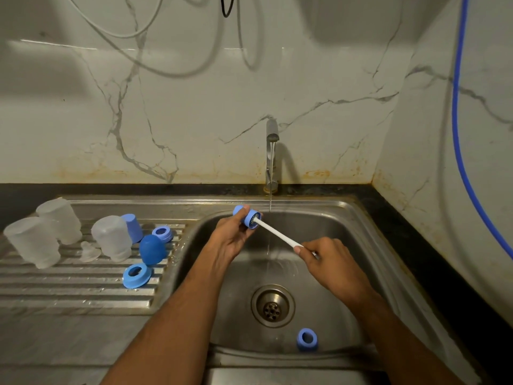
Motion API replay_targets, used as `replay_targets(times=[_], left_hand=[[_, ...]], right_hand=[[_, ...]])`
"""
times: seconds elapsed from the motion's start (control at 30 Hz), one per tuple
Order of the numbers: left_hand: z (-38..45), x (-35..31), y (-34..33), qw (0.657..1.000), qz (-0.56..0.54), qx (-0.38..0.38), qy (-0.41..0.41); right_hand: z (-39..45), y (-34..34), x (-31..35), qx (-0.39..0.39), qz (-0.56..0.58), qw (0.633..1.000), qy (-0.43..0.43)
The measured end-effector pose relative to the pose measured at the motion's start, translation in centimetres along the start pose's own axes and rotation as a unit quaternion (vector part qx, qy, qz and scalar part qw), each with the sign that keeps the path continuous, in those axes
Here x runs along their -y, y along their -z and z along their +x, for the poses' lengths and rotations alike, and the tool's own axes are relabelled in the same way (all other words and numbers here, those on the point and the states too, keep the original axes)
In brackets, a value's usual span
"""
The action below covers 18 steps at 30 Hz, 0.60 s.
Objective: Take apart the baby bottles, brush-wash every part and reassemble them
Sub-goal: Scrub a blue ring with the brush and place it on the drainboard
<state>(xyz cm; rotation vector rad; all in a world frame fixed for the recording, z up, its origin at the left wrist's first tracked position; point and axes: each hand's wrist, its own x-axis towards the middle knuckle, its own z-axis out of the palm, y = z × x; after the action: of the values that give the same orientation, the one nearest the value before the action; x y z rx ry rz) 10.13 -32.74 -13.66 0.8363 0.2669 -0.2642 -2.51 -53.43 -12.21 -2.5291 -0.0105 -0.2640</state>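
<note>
- Head view: left hand [231, 237] grips a blue bottle ring [251, 218] over the sink [347, 218] basin, near its back edge beside the running tap [272, 151].
- Right hand [330, 262] pinches the white brush [277, 232] handle, its bristle end inside the ring.
- 1 blue collar [307, 339] lies near the basin's front edge.
- On the drainboard [55, 290] left: 3 frosted bottles [112, 237], a clear teat [89, 251], blue caps [152, 250] and rings [136, 275].

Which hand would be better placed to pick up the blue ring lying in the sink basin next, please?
Right, probably. The blue ring lies on the basin's near right, nearer the right hand, though it must first free its grip on the brush handle. The left hand holds a cap across the basin.
</note>
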Motion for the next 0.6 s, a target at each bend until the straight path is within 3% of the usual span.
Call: replay_targets(times=[0.2, 0.6], left_hand=[[0.2, -0.3, 0.0, 0.999, -0.014, -0.027, -0.013], [0.6, -0.4, 0.2, 1.0, -0.003, -0.026, -0.01]], right_hand=[[-0.3, 0.0, -0.4, 0.029, 0.019, 0.999, -0.035], [0.4, 0.9, -1.1, 0.028, 0.008, 1.0, -0.011]])
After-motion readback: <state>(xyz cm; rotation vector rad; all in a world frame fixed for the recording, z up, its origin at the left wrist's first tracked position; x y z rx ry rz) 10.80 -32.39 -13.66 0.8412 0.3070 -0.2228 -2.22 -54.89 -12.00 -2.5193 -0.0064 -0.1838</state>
